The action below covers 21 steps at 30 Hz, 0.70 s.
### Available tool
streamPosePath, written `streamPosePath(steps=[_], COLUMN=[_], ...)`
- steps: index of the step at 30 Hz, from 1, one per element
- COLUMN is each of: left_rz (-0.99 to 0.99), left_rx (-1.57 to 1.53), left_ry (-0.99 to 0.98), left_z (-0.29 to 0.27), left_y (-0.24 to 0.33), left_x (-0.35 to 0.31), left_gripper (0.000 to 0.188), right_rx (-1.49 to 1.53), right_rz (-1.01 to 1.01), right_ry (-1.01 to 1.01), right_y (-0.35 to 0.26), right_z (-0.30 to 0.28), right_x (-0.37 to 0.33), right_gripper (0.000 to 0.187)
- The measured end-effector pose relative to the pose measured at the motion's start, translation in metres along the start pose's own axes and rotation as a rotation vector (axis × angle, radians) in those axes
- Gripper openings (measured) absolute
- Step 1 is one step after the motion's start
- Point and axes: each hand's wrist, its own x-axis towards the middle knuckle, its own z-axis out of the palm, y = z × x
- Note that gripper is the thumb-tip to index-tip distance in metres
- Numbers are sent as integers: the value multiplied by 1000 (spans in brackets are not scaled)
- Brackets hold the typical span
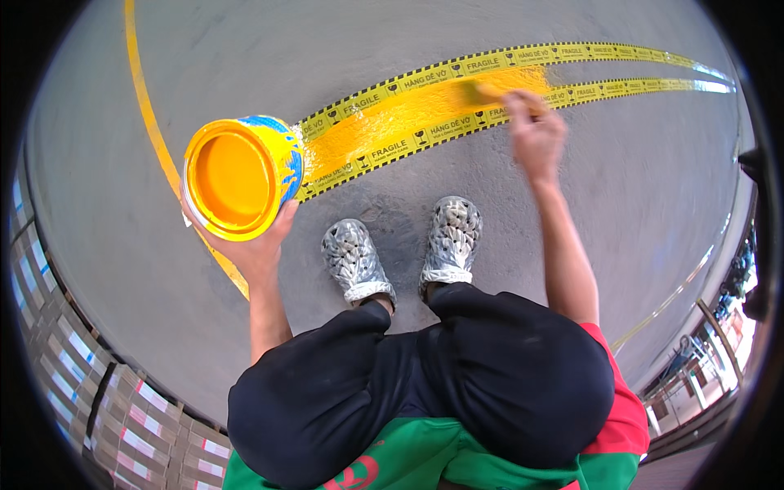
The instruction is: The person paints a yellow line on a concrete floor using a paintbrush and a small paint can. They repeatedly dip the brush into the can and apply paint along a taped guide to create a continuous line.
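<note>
My left hand (251, 245) grips a paint can (292, 159) from below and behind, its fingers partly hidden by the can. The can is blue under yellow drips, and yellow paint shows inside its open top. My right hand (539, 139) is closed around the handle of a paintbrush (474, 93), slightly blurred. The bristles lie on a wet yellow stripe (384, 126) on the floor. Two strips of yellow printed tape with black-dashed edges, the far tape (441, 75) and the near tape (445, 129), border the stripe.
My feet, in grey-and-white clogs (453, 237), stand just this side of the near tape. An older yellow floor line (147, 106) runs along the left. Stacked cartons (122, 416) stand at the lower left. The grey concrete floor (637, 196) stretches around me.
</note>
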Motion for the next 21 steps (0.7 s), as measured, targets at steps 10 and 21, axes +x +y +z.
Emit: streamPosePath(steps=[10,21], left_rz=[29,-38], left_rx=[25,-57], left_ry=[31,98], left_z=[3,-4], left_y=[2,1], left_x=[4,3], left_gripper=[112,116], right_rx=[-257,106], right_rz=[-627,-55], right_ry=[20,-51], right_y=[-36,-41], right_z=[57,45], right_x=[-46,-28], right_gripper=[31,19])
